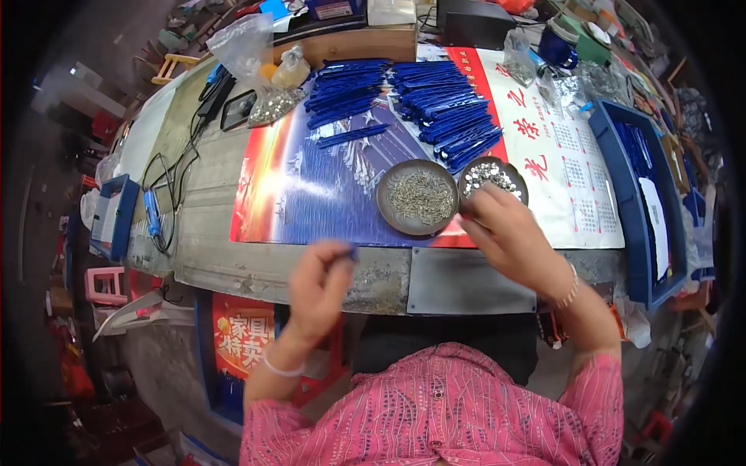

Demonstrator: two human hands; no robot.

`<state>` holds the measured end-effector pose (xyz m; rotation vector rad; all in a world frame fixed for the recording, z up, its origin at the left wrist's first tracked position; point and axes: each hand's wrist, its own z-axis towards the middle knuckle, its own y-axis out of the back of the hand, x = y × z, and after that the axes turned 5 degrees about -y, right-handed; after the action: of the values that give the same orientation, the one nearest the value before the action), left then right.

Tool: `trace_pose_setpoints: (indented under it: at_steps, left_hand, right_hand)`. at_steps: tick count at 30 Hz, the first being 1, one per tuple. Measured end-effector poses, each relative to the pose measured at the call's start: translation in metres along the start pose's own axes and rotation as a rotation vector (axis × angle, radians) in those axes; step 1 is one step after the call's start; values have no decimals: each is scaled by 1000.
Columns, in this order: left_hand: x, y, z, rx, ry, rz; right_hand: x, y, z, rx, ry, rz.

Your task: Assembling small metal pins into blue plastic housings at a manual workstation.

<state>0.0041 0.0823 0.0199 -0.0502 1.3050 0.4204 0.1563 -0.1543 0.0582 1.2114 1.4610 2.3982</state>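
Observation:
My left hand (317,286) is closed, slightly blurred, in front of the table's near edge. A small end of a blue piece (353,254) shows at its fingertips; the rest is hidden. My right hand (507,227) has its fingers bent together at the near rim of a round dish of shiny silver discs (488,172). Whatever its fingertips hold is too small or hidden to make out. Touching that dish on the left is a larger round dish of small metal pins or screws (420,197). Slim blue pieces lie in a left pile (342,93) and a right pile (447,109).
Beneath the dishes a printed calendar sheet (303,210) covers the tabletop. A blue tray (637,202) stands at the right edge. Clear bags of small parts (272,107) sit at the back left, near a blue-handled corded tool (153,213).

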Motion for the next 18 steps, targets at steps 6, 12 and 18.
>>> trace_pose_setpoints:
  at_steps: [6, 12, 18]
  left_hand:
    - [-1, -39, -74, 82, 159, -273]
    - [-8, -44, -89, 98, 327, -435]
    - [-2, -42, -92, 104, 306, -466]
  right_hand:
    - [-21, -47, 59, 143, 149, -376]
    - [-28, -66, 74, 201, 128, -496]
    - [-25, -59, 75, 173, 94, -392]
